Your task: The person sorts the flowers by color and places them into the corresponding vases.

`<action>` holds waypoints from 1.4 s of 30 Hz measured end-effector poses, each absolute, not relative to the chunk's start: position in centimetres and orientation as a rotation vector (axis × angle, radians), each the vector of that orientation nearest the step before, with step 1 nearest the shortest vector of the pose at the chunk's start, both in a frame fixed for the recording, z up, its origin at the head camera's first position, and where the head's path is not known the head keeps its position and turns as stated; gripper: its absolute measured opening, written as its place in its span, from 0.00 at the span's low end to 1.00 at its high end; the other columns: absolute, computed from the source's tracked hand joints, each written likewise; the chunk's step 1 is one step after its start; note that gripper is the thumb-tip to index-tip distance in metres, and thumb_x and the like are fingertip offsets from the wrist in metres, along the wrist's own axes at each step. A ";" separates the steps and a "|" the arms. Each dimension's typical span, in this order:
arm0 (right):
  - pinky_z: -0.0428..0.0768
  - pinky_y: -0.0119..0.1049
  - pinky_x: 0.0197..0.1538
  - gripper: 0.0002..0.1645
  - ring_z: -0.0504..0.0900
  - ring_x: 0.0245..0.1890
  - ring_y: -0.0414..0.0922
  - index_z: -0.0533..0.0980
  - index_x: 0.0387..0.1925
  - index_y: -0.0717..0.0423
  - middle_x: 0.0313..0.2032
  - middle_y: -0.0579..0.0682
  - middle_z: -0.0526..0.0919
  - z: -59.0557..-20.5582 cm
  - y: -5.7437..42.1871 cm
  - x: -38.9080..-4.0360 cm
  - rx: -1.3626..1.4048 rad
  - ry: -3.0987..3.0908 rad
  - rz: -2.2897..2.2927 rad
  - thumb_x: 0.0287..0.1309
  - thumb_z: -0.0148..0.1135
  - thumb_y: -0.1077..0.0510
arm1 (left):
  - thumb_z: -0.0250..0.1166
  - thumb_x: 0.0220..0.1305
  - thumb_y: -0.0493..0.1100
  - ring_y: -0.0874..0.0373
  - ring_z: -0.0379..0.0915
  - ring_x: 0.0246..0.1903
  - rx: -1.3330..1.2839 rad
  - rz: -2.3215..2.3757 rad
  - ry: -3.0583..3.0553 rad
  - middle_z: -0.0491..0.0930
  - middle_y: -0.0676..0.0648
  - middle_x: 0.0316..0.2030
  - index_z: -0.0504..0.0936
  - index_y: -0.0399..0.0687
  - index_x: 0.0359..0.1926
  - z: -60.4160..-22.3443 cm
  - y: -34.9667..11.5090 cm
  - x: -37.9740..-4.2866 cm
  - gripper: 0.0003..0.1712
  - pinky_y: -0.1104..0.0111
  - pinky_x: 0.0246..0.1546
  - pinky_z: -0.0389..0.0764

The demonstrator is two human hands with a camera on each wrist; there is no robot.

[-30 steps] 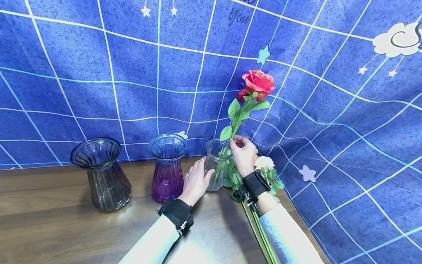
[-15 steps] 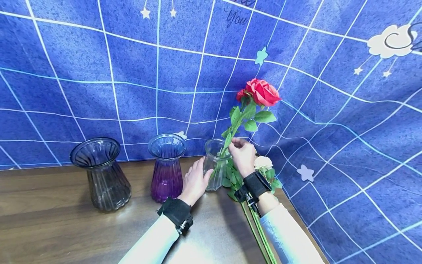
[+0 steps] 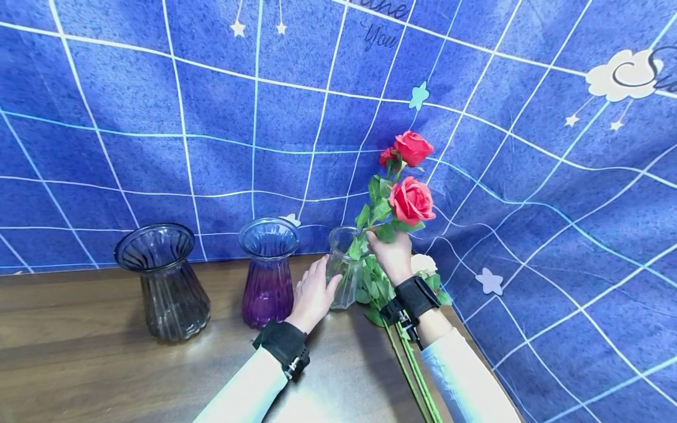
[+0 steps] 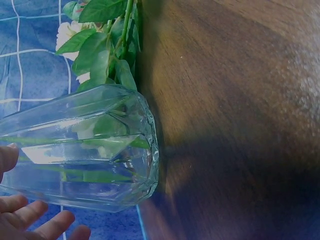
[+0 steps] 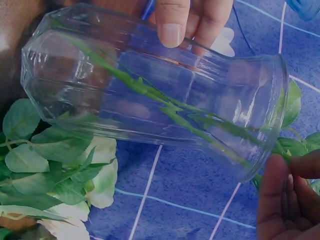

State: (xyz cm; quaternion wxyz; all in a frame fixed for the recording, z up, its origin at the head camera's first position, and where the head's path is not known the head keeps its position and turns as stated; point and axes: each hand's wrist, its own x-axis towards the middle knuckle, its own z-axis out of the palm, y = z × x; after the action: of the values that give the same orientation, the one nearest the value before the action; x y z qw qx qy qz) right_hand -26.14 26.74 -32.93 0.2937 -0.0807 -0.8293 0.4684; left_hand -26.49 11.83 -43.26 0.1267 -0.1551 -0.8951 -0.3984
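My left hand holds a clear glass vase upright by its side, thumb in front and fingers behind. Green stems run slantwise inside the vase, down toward its base. Beside the rim, my right hand pinches the stem part that comes out of the mouth. Above that hand are red roses: one large bloom hangs close over the knuckles, another bloom stands higher, with a small one beside it. The right fingertips are partly hidden by leaves in the head view.
A purple-blue vase stands left of the clear one, and a grey vase farther left. Pale flowers with long green stems lie on the wooden table at right. Blue patterned cloth hangs behind and at right.
The roses have turned: the large bloom has swung down over my right hand, and a second bloom now shows above it. My left hand stays on the vase.
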 end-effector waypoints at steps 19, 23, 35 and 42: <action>0.79 0.35 0.23 0.05 0.73 0.14 0.35 0.76 0.29 0.63 0.16 0.41 0.75 -33.7 27.6 -25.7 -0.262 -2.128 1.491 0.50 0.63 0.64 | 0.56 0.65 0.56 0.43 0.69 0.57 -0.462 -1.174 -2.615 0.70 0.41 0.61 0.65 0.45 0.66 -43.3 11.7 -26.5 0.32 0.48 0.51 0.71; 0.81 0.40 0.26 0.07 0.74 0.14 0.35 0.78 0.26 0.62 0.15 0.47 0.78 -34.2 28.4 -25.1 -0.273 -2.219 1.402 0.52 0.63 0.60 | 0.56 0.66 0.55 0.43 0.69 0.57 -0.463 -1.161 -2.609 0.70 0.41 0.61 0.65 0.45 0.65 -43.3 11.7 -26.5 0.32 0.48 0.50 0.72; 0.76 0.28 0.25 0.14 0.81 0.19 0.40 0.83 0.35 0.62 0.27 0.58 0.86 -35.1 30.0 -23.4 -0.285 -2.384 1.265 0.57 0.60 0.55 | 0.57 0.65 0.54 0.42 0.69 0.57 -0.506 -1.176 -2.573 0.70 0.40 0.60 0.65 0.43 0.65 -42.8 11.2 -25.0 0.32 0.47 0.52 0.71; 0.74 0.25 0.24 0.12 0.80 0.19 0.40 0.83 0.35 0.63 0.24 0.56 0.85 -35.6 31.3 -22.6 -0.272 -2.371 1.272 0.54 0.59 0.60 | 0.58 0.65 0.53 0.43 0.70 0.56 -0.531 -1.197 -2.533 0.72 0.40 0.59 0.66 0.45 0.65 -42.1 10.2 -23.1 0.31 0.49 0.54 0.70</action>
State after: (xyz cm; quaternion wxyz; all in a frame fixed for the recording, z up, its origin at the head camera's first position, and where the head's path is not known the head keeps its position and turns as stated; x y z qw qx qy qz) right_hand -22.57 31.26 -35.59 0.2169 -0.0982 -0.8559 0.4590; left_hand -23.09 10.24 -42.10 0.1448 -0.1842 -0.8790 -0.4153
